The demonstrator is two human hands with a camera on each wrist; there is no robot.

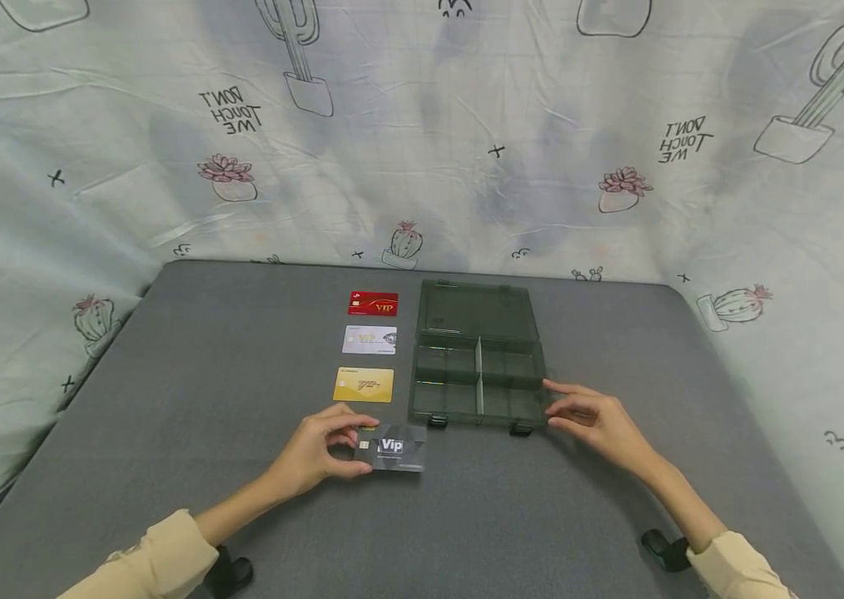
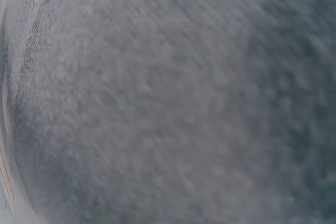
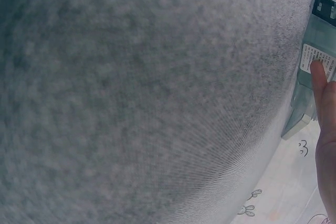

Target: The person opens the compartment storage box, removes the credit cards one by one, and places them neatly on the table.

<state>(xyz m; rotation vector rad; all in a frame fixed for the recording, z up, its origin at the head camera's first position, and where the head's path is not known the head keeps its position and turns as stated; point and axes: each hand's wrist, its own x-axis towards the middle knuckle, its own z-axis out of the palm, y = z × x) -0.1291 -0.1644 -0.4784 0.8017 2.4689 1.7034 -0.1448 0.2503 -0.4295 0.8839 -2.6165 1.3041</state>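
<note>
My left hand (image 1: pixel 317 447) pinches a dark grey "Vip" card (image 1: pixel 407 445) by its left edge, thumb below and fingers above. The card is just in front of a translucent dark green plastic box (image 1: pixel 478 391) whose lid (image 1: pixel 478 309) lies open toward the back. White dividers part its inside into compartments. Beside the box's right wall is my right hand (image 1: pixel 602 424), fingers extended and fingertips at the wall. In the right wrist view, a digit of the right hand (image 3: pixel 326 114) lies over a white label on the box (image 3: pixel 310 38). The left wrist view shows only blurred cloth, no hand.
Left of the box, three cards lie in a column: a red card (image 1: pixel 373 304), a white card (image 1: pixel 369 339) and a gold card (image 1: pixel 364 385). Grey cloth (image 1: pixel 205 374) covers the table. A printed curtain (image 1: pixel 422 150) hangs behind and at both sides.
</note>
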